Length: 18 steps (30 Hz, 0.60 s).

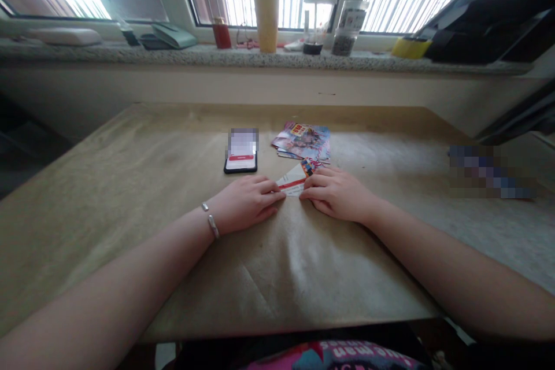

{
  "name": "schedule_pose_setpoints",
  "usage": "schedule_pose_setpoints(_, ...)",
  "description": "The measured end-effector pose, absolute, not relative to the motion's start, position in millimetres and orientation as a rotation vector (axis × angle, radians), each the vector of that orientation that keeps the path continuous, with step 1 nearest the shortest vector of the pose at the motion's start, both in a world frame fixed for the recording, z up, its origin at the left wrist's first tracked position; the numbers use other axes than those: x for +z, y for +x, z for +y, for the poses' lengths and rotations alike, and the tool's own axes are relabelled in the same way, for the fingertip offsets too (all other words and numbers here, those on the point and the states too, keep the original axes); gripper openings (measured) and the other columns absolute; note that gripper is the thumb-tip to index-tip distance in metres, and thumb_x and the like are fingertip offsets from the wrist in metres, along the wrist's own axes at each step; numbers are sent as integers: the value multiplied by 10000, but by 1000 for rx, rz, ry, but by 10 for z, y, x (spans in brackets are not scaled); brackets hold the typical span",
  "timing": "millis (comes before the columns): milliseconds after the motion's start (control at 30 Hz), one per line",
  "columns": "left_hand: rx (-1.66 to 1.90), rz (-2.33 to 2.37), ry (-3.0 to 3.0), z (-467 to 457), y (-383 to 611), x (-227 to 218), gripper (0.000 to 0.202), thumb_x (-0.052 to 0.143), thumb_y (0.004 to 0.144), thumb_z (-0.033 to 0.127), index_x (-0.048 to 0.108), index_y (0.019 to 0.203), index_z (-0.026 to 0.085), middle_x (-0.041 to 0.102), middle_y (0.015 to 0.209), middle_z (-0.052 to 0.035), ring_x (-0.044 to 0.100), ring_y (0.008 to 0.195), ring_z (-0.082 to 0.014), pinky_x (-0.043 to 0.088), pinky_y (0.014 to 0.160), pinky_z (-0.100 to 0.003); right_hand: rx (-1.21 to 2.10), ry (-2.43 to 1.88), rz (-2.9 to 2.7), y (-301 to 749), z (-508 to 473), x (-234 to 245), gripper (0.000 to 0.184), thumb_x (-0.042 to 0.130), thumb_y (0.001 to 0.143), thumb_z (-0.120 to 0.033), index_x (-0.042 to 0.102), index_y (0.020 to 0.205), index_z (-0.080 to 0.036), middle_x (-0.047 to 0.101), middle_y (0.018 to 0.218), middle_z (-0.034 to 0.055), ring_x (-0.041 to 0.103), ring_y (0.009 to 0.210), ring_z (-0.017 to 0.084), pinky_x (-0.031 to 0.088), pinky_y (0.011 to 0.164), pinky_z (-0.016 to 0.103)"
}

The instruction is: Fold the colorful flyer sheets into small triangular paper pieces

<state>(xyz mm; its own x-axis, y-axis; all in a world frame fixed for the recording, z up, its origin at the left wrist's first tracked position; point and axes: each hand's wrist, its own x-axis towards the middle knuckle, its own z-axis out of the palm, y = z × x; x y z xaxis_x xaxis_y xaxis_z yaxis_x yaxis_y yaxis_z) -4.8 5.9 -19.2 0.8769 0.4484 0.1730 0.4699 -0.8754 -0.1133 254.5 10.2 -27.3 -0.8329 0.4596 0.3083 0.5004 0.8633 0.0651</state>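
My left hand rests low on the table, its fingers pressed together at the left edge of a small folded paper. From the other side, my right hand grips the right edge of the same paper, fingers bent over it. The paper is mostly white with a red stripe, and a colourful printed part shows at its upper right. My fingers hide both of its side edges. Just beyond it lies a loose pile of colourful printed sheets. A phone with its screen lit lies past my left hand.
A tan cloth covers the table, wrinkled near the front. At the far right lies a blurred flat item. The stone windowsill behind holds a tall yellowish cylinder, a red container and a dark bag.
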Motion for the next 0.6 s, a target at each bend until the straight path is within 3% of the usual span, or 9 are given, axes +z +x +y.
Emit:
schedule_pose_setpoints(200,-208,-720,-2903,69,-69,-162,308,445,928,253,621,1167,173,625,950,-81,549,853,-188,501,771,-320,-174,-756,-2782,2559,95,-228,231,506,852,-190,693,977,-239,675,970,49,562,892,196,413,822,347)
schedule_pose_setpoints(600,-248,-676,-2888,89,-85,-178,315,402,941,211,635,1148,162,614,900,-84,532,808,-174,490,729,-292,-175,-803,-2838,2652,76,-147,248,502,837,-183,702,964,-254,671,978,39,575,889,207,433,808,341)
